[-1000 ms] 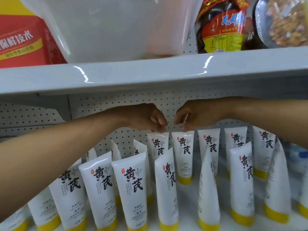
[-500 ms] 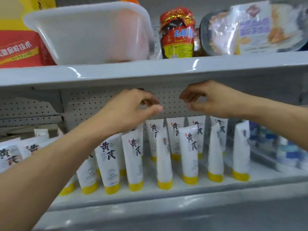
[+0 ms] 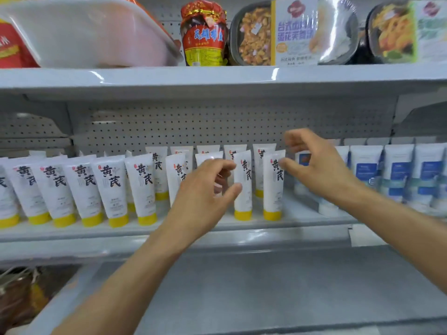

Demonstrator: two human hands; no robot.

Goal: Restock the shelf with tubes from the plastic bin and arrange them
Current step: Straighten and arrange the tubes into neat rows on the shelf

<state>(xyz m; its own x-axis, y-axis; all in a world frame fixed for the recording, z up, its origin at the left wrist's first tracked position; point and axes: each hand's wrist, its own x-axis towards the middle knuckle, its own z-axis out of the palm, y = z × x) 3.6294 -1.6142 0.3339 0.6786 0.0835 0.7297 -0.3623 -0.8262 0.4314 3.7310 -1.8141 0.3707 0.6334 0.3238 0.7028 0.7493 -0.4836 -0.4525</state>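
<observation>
Several white tubes with yellow caps stand cap-down in two rows on the middle shelf. My left hand hovers in front of the tubes near the row's right end, fingers loosely curled, holding nothing. My right hand is spread beside the rightmost yellow-capped tube, thumb close to its top edge, gripping nothing. The translucent plastic bin sits tilted on the upper shelf at the left; I cannot see into it.
The upper shelf carries a red box, a red-and-yellow jar and packaged meal trays. White tubes with blue labels fill the middle shelf to the right. A lower shelf juts out below my arms.
Both hands have left the back-row tube tops they pinched and drawn back toward me, lower and to the right. The view has pulled away from the shelf.
</observation>
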